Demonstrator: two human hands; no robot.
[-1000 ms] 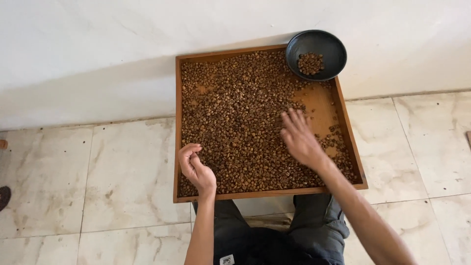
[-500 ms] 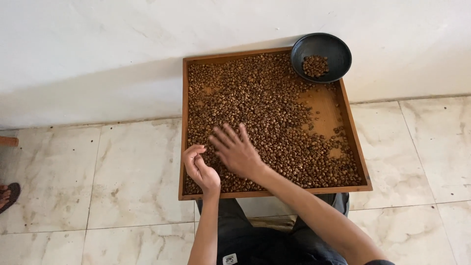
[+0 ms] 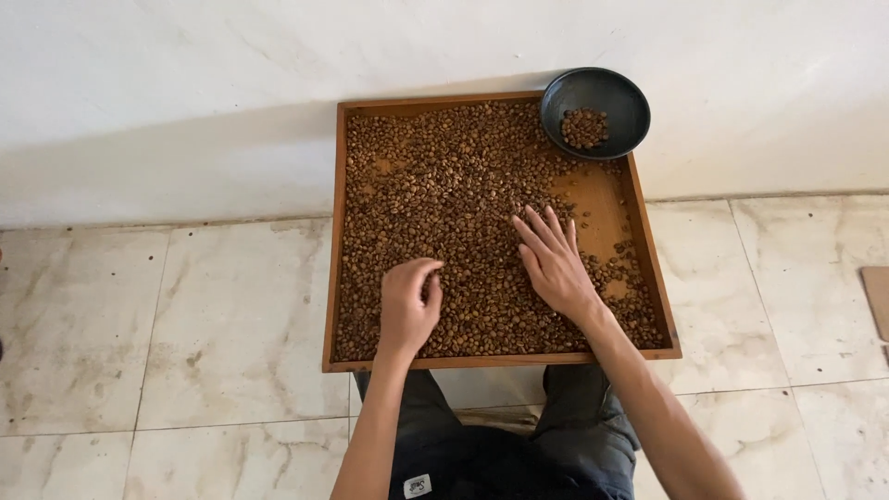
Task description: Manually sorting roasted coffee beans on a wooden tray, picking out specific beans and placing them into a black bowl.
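Note:
A square wooden tray (image 3: 331, 278) rests on my lap, covered with brown coffee beans (image 3: 444, 194). My left hand (image 3: 407, 306) hovers over the beans near the tray's front, fingers curled with the tips pinched together; whether it holds a bean I cannot tell. My right hand (image 3: 553, 261) lies flat on the beans toward the right, fingers spread. A black bowl (image 3: 594, 111) with a small heap of beans sits on the tray's far right corner.
A white wall (image 3: 185, 111) stands right behind the tray. Pale marble floor tiles (image 3: 185, 324) lie on both sides. A bare patch of tray bottom (image 3: 602, 199) shows near the bowl. A brown board edge (image 3: 877, 296) shows at the far right.
My right hand swept left across the beans to beside my left hand, then back to the right. My left hand moved from the tray's left edge toward the middle.

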